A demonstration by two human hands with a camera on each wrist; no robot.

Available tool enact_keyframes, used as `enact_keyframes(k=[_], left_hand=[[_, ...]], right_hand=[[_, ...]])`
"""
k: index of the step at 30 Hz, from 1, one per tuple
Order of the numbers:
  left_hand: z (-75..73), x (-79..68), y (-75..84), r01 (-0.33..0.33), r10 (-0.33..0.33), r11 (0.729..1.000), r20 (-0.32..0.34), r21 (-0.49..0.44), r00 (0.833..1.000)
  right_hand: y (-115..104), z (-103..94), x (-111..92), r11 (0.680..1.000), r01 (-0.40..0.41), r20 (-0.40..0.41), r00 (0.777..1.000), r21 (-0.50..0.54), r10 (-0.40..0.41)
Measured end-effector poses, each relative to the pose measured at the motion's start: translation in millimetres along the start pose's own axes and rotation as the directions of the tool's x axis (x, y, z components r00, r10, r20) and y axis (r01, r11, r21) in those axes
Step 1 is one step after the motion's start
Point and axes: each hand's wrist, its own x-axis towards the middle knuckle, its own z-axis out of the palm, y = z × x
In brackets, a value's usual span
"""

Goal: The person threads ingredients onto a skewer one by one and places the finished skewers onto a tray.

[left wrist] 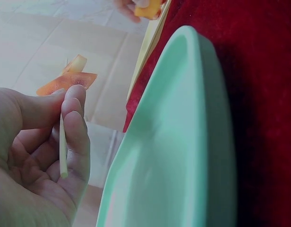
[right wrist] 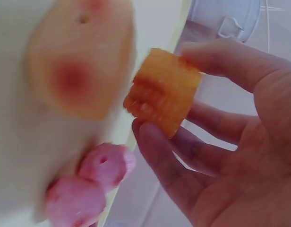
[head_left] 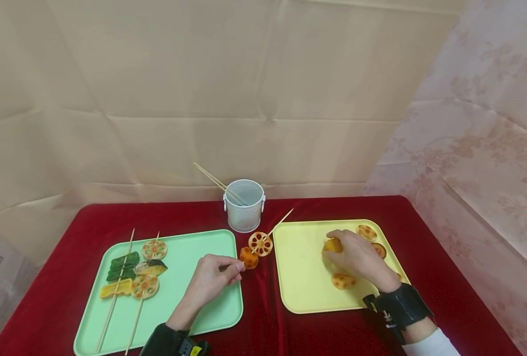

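In the head view my left hand (head_left: 212, 279) pinches the lower end of a wooden skewer (head_left: 282, 221) between thumb and fingers, over the green tray's right edge. Threaded on it are an orange chunk (head_left: 248, 258), close to the fingertips, and a lotus root slice (head_left: 261, 244). The skewer's blunt end (left wrist: 63, 156) sticks out below the fingers in the left wrist view. My right hand (head_left: 361, 254) pinches a yellow corn chunk (right wrist: 165, 92) over the yellow tray. A browned slice (head_left: 343, 281) lies on that tray below the hand.
The green tray (head_left: 188, 311) bears two loaded skewers at its left. More pieces, among them a spotted slice (head_left: 367, 232) and a round slice (head_left: 379, 250), lie along the right of the yellow tray (head_left: 308, 301). Behind stands a white bucket (head_left: 244, 217) with thin sticks (head_left: 214, 179).
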Motion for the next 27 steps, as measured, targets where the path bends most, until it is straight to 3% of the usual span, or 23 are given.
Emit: enact_keyframes(k=[4, 7, 10, 13, 17, 19, 27], left_hand=[[0.5, 0.0, 2.5, -0.005, 0.005, 1.0, 0.0, -0.005, 1.0], [1.0, 0.2, 2.8, -0.007, 0.007, 1.0, 0.003, -0.005, 1.0], [1.9, 0.8, 2.4, -0.002, 0.002, 1.0, 0.006, 0.009, 1.0], [2.3, 0.8, 1.9, -0.002, 0.001, 1.0, 0.003, 0.018, 1.0], [1.9, -0.5, 2.1, 0.001, -0.001, 1.0, -0.003, 0.009, 1.0], [1.8, -1.2, 2.4, 0.001, -0.001, 1.0, -0.001, 0.004, 1.0], [1.7, -2.9, 3.3, 0.004, -0.003, 1.0, 0.012, -0.024, 1.0]], right_hand=[[-2, -3.6, 7, 0.992, -0.051, -0.033, 0.998, 0.117, 0.055], [-7, -6.7, 11, 0.949, -0.09, -0.038, 0.994, 0.301, 0.107], [-14, -8.6, 14, 0.85, -0.138, -0.013, 0.986, 0.508, 0.167], [-22, -7.0, 18, 0.703, -0.142, 0.008, 0.982, 0.697, 0.19], [-31, -1.2, 23, 0.507, -0.133, 0.037, 0.98, 0.851, 0.195], [-34, 1.7, 25, 0.445, -0.132, 0.048, 0.98, 0.886, 0.195], [-43, 9.4, 35, 0.269, -0.147, 0.099, 0.978, 0.952, 0.182]])
